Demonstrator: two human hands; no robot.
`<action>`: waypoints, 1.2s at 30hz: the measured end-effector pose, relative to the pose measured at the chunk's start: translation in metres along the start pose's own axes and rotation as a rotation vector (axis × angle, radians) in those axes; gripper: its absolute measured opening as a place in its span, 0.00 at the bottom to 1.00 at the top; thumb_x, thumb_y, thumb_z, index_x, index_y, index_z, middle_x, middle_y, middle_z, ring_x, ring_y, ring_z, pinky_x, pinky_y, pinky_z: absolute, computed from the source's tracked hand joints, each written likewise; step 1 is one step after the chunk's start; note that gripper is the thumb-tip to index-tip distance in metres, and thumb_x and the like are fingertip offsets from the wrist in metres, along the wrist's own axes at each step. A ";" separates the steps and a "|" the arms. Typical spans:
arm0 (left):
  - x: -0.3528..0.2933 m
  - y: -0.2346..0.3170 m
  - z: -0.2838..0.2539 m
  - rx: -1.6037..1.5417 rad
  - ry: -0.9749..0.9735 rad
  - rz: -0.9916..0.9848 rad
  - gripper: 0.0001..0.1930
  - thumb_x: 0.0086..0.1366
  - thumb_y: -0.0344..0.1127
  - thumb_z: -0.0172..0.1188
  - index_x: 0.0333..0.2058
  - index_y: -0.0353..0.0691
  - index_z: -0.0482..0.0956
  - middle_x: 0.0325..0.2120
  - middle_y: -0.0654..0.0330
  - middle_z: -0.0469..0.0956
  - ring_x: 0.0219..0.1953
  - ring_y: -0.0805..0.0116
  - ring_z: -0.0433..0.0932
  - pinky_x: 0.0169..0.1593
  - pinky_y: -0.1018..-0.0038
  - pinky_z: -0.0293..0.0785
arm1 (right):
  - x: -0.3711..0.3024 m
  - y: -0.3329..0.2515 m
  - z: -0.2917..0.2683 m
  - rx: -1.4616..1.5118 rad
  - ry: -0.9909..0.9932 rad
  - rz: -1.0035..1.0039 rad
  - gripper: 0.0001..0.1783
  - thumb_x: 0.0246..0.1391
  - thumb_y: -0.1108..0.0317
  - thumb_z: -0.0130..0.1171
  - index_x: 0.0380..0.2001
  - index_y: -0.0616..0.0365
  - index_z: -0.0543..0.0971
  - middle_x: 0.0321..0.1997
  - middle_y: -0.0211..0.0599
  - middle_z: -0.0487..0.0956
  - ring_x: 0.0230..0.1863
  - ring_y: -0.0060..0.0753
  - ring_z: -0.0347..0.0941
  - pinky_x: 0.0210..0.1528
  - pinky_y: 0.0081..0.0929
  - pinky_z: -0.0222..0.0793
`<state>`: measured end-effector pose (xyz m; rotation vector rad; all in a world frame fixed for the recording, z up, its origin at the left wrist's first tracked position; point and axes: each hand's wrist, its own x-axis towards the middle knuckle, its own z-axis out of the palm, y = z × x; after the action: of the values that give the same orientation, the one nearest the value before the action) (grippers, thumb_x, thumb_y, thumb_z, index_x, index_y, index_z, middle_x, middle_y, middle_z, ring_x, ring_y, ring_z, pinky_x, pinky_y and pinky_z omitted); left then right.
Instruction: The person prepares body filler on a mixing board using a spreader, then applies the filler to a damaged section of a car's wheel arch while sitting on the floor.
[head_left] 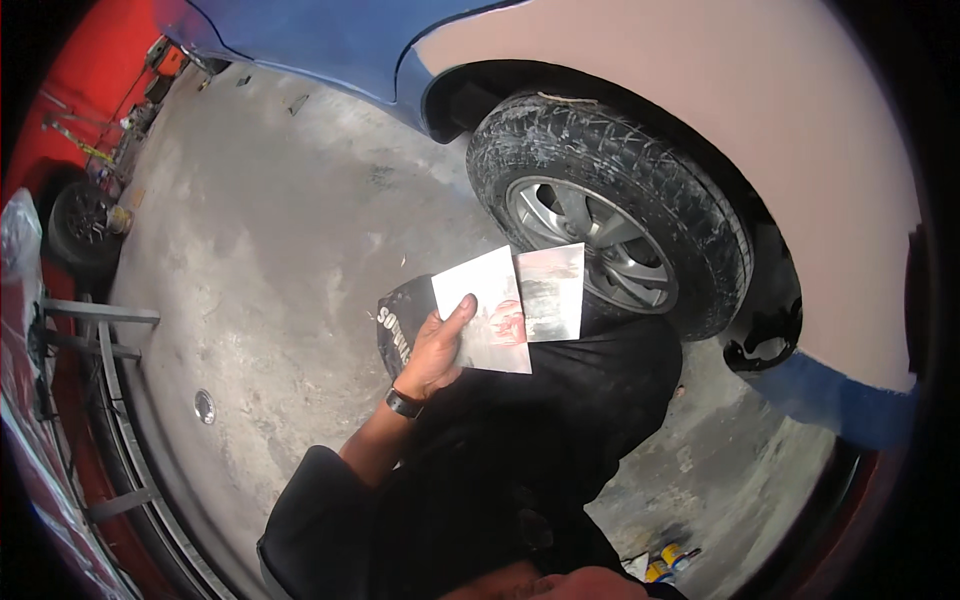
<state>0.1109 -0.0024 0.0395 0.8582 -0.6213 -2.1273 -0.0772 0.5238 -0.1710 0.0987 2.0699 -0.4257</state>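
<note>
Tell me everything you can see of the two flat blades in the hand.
The blades are two thin, flat, roughly rectangular plates, pale grey like metal, fanned so that the nearer one overlaps the farther. The nearer has a pink smear near its middle; the farther is streaked dark grey. The left hand grips them at the lower left corner, thumb across the nearer face. They are held above a dark-clothed knee, before the wheel. Whether anything lies behind them cannot be told.
</note>
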 end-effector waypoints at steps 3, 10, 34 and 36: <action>0.003 -0.002 0.005 0.008 -0.019 -0.004 0.15 0.70 0.40 0.58 0.51 0.42 0.78 0.46 0.65 0.80 0.47 0.73 0.78 0.51 0.70 0.75 | -0.001 -0.004 0.001 0.020 -0.002 -0.025 0.22 0.70 0.53 0.42 0.38 0.62 0.76 0.33 0.37 0.75 0.33 0.30 0.72 0.37 0.27 0.68; 0.005 -0.008 0.015 0.037 0.003 -0.006 0.16 0.70 0.42 0.57 0.52 0.41 0.77 0.47 0.63 0.79 0.48 0.71 0.77 0.53 0.69 0.74 | -0.002 -0.041 -0.028 0.076 0.097 -0.222 0.23 0.69 0.52 0.44 0.30 0.60 0.77 0.24 0.32 0.75 0.25 0.25 0.72 0.29 0.24 0.69; 0.010 -0.021 0.029 0.173 0.199 0.330 0.16 0.72 0.42 0.56 0.50 0.37 0.76 0.47 0.63 0.79 0.46 0.75 0.76 0.51 0.73 0.72 | -0.122 -0.437 0.024 0.332 -0.177 -1.292 0.19 0.57 0.81 0.52 0.53 0.66 0.74 0.51 0.43 0.79 0.49 0.34 0.77 0.49 0.31 0.73; 0.010 -0.026 0.025 0.286 0.268 0.320 0.13 0.72 0.43 0.56 0.44 0.40 0.78 0.40 0.66 0.79 0.38 0.78 0.75 0.40 0.77 0.70 | -0.144 -0.455 0.022 0.161 -0.115 -1.558 0.22 0.56 0.81 0.53 0.55 0.65 0.73 0.52 0.48 0.78 0.52 0.42 0.76 0.53 0.34 0.71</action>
<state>0.0758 0.0089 0.0349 1.0966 -0.8689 -1.6272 -0.0951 0.1054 0.0600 -1.4656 1.6029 -1.4367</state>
